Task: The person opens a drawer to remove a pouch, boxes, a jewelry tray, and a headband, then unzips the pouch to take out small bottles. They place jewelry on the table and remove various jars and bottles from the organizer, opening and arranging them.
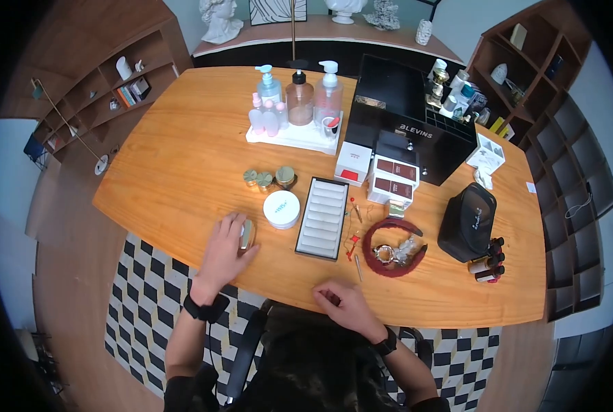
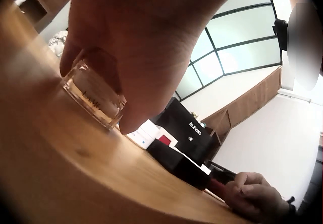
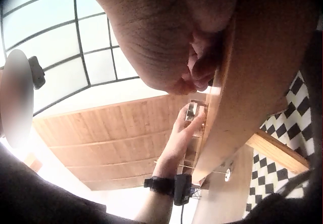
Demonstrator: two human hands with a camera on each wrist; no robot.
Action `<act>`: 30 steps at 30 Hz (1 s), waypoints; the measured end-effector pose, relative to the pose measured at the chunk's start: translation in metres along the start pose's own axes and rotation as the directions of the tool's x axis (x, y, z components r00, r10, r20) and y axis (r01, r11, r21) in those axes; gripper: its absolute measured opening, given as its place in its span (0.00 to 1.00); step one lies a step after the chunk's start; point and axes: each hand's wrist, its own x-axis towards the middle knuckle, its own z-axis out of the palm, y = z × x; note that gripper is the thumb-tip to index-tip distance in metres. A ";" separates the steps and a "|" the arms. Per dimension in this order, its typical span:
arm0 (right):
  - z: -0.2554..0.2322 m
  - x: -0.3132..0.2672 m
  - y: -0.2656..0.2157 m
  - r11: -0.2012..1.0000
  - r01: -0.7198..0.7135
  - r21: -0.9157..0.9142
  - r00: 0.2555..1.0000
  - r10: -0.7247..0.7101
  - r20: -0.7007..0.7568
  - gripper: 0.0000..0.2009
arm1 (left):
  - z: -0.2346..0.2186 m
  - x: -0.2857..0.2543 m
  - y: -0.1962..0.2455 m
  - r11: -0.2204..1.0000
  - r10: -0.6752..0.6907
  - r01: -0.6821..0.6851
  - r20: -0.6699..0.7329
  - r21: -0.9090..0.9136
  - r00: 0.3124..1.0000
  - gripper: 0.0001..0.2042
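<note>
My left hand (image 1: 225, 248) holds a small clear perfume bottle (image 2: 92, 99) between thumb and fingers, low over the wooden table (image 1: 183, 137). Dark lettering and an amber tint show on the glass. From above, the hand covers much of the bottle. To the right of it stands a round white jar (image 1: 282, 209), with several small gold-lidded jars (image 1: 264, 180) behind. My right hand (image 1: 348, 307) rests at the table's front edge, fingers loosely curled around nothing. A black-framed tray (image 1: 322, 218) with pale padded rows lies ahead of it.
A white stand (image 1: 293, 139) carries several pump bottles at the back. Right of it are a black box (image 1: 416, 130) and white cartons (image 1: 393, 180). A dark red headband (image 1: 379, 269), small jewellery, a black pouch (image 1: 467, 221) and small dark bottles (image 1: 488, 264) lie at the right.
</note>
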 end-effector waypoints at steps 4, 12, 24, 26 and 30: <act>0.001 0.000 0.004 1.000 0.005 0.029 1.000 -0.005 -0.003 0.07 | 0.001 -0.026 0.018 0.999 -0.001 0.000 0.030 0.042 1.000 0.35; 0.002 -0.001 0.005 0.996 0.048 0.072 0.997 -0.043 -0.068 0.10 | 0.024 -0.055 0.089 0.996 0.075 -0.066 0.147 -0.067 0.986 0.38; -0.012 -0.021 0.004 0.995 0.099 -0.019 0.970 -0.101 -0.223 0.14 | 0.051 -0.046 0.161 0.972 0.227 -0.195 0.303 -0.133 0.926 0.42; -0.015 -0.027 0.001 0.998 0.060 0.010 0.975 -0.056 -0.213 0.13 | 0.049 -0.046 0.156 0.966 0.217 -0.148 0.351 -0.213 0.911 0.43; -0.019 -0.029 -0.002 1.000 0.024 0.004 0.980 -0.023 -0.199 0.13 | 0.040 -0.036 0.150 0.945 0.219 -0.102 0.368 -0.312 0.904 0.40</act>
